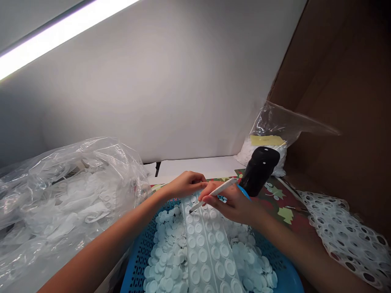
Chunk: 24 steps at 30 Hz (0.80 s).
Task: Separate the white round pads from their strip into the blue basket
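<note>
Two hands: the right hand [229, 204] pinches a thin white tool [214, 194], the left hand [185, 184] curls above a light, soft strip of white discs [203, 244] in a blue basket [139, 254], best held by its edge.

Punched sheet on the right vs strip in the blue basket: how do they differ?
The strip still carries rows of raised round discs, while the sheet shows rows of open holes. The strip lies fairly straight in the blue basket among loose discs; the sheet lies rumpled outside the basket, off to the right. Both are white and patterned with circles in rows.
</note>
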{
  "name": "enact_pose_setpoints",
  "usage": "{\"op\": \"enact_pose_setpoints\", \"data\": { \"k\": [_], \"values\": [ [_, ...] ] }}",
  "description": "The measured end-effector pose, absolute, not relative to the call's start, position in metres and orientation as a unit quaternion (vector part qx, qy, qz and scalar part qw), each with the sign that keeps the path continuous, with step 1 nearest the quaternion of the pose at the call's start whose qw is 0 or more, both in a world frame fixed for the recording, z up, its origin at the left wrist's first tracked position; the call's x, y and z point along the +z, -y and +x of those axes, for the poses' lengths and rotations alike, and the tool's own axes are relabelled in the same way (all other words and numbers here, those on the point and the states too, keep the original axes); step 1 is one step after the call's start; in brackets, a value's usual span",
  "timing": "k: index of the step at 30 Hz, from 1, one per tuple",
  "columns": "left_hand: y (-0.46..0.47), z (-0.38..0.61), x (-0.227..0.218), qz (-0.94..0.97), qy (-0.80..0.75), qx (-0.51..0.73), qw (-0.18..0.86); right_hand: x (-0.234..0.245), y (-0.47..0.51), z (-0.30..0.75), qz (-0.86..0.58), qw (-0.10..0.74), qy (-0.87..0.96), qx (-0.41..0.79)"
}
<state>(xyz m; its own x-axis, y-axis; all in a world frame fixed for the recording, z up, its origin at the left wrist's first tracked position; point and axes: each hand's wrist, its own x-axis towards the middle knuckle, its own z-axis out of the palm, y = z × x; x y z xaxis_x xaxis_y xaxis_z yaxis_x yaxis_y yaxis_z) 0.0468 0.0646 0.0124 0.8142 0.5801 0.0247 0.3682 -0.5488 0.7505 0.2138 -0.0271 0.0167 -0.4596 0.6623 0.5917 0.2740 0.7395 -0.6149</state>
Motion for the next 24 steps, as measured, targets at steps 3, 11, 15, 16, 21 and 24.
{"op": "enact_pose_setpoints", "data": {
  "k": [3, 11, 15, 16, 21, 24],
  "values": [
    [-0.0639, 0.0469, 0.0133, 0.873, -0.272, 0.143, 0.379, 0.0174, 0.0265, 0.2122, -0.271, 0.403, 0.851, 0.198],
    [-0.0628, 0.0477, 0.0149, 0.874, -0.272, 0.147, 0.376, 0.0169, 0.0274, 0.2106, -0.276, 0.377, 0.858, 0.211],
    [-0.0623, 0.0472, 0.0166, 0.873, -0.268, 0.144, 0.382, 0.0160, 0.0284, 0.2138, -0.325, 0.432, 0.799, 0.261],
    [-0.0619, 0.0472, 0.0174, 0.873, -0.268, 0.144, 0.381, 0.0159, 0.0284, 0.2142, -0.327, 0.437, 0.793, 0.272],
    [-0.0607, 0.0477, 0.0184, 0.871, -0.271, 0.138, 0.385, 0.0183, 0.0294, 0.2126, -0.287, 0.431, 0.804, 0.292],
    [-0.0617, 0.0478, 0.0168, 0.873, -0.274, 0.138, 0.379, 0.0212, 0.0314, 0.2112, -0.282, 0.426, 0.808, 0.293]
  ]
}}
